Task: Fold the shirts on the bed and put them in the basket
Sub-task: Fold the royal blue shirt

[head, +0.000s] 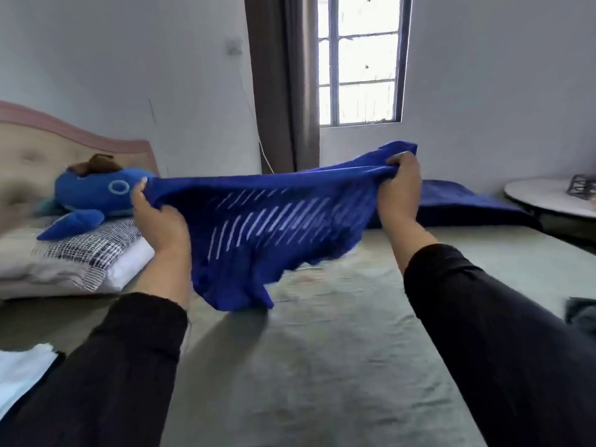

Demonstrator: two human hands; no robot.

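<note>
Blue striped shirt [267,221], stretched left to right above the bed [322,350], its top edge clamped in the grip of left hand [158,217] and right hand [401,188], body hanging below toward the mattress.

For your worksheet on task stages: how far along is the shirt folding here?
Done: nothing visibly; no basket in view. In hand: left hand and right hand each keep a grip on the blue shirt, stretched above the bed. Left: folding it and basketing.

Shirt [267,221] held above bed [322,350]; plush toy [93,195] on pillow [74,256] at left.
</note>
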